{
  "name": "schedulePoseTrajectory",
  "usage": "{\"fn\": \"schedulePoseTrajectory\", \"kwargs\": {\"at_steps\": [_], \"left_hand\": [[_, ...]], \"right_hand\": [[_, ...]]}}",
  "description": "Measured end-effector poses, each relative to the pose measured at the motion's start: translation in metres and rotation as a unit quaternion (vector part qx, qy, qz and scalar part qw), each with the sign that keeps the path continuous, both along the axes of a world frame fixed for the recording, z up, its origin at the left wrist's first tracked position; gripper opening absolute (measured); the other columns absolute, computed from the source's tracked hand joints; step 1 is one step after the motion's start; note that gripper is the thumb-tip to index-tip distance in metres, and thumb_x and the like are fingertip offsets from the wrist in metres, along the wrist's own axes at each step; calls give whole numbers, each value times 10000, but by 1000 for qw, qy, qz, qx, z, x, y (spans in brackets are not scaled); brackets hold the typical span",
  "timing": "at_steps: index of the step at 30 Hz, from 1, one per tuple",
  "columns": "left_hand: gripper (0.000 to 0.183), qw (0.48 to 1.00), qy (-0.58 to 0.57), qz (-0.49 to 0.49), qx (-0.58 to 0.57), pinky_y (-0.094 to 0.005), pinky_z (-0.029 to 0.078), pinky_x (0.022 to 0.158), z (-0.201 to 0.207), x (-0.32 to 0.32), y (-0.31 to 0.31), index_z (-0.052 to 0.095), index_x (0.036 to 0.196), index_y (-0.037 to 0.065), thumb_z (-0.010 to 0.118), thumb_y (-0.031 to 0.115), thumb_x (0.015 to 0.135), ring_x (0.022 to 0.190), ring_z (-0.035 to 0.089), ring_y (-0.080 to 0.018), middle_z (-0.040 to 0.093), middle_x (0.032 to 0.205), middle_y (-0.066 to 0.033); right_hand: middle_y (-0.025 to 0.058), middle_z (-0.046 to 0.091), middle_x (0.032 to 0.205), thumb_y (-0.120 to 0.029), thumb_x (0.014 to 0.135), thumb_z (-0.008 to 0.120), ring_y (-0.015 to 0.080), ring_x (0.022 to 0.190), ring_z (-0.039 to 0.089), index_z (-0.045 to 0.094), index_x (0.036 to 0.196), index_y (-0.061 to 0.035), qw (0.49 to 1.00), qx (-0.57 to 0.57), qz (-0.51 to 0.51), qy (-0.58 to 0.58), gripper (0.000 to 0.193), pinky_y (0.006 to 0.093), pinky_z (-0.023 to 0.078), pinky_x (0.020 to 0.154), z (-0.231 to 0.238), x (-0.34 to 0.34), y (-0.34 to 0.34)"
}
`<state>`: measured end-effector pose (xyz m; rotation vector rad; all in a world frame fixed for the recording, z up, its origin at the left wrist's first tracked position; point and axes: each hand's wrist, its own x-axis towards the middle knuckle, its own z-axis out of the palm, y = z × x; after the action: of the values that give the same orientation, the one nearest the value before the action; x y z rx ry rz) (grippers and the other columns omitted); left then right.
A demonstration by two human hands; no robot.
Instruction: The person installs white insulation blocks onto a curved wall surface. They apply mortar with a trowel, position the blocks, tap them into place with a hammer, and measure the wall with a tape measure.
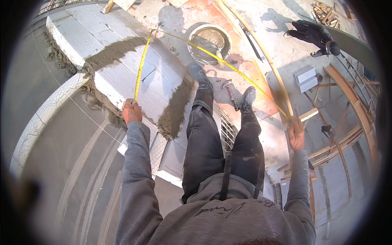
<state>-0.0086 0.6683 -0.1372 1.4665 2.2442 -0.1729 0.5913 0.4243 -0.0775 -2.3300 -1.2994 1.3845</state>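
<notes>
A yellow tape measure (143,67) stretches between my two hands, with a sharp bend where it rises beyond the blocks. My left hand (132,112) is closed on one part of it, above the edge of the white blocks (118,77). At the right, my right hand (295,134) grips the other part, and its fingers partly hide what they hold. Wet grey mortar (177,110) lies in bands across the blocks. Beyond my feet stands a round bucket (230,45) of grey mortar with a tool in it. Between my feet lies a hammer (231,94) with a red handle.
To the left, the block edge drops to a grey surface, crossed by a thin string and a curved mesh-covered strip (45,114). A long curved pole (265,53) runs along the right. Another person (312,34) is at upper right, near curved timber framing (361,110).
</notes>
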Motion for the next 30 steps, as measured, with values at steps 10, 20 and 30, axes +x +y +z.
{"fn": "schedulePoseTrajectory", "kwargs": {"at_steps": [10, 20, 30], "left_hand": [[168, 950, -36, -309, -39, -457, 486, 760, 56, 72, -15, 597, 986, 28, 604, 13, 818, 871, 587, -408, 589, 952, -186], [185, 883, -315, -346, -42, -418, 489, 780, 104, 343, -179, 600, 991, 18, 620, 46, 810, 915, 596, -391, 580, 978, -160], [176, 865, -478, 6, -150, -278, 527, 732, 58, 402, -268, 630, 1058, 9, 533, 49, 917, 796, 662, -186, 677, 940, -82]], "right_hand": [[193, 562, 1080, -109, 811, 594, 372, 1054, 543, 501, 1345, -44, 997, -64, -25, 30, 546, 445, 413, 980, 74, 70, -177], [201, 559, 1004, -103, 781, 663, 364, 942, 560, 425, 1402, -8, 980, 86, 4, 178, 672, 423, 459, 863, 51, 19, -148], [208, 561, 1161, -96, 806, 669, 331, 1079, 563, 416, 1411, -6, 957, 76, -93, 264, 662, 375, 428, 972, 14, -10, -153]]}}
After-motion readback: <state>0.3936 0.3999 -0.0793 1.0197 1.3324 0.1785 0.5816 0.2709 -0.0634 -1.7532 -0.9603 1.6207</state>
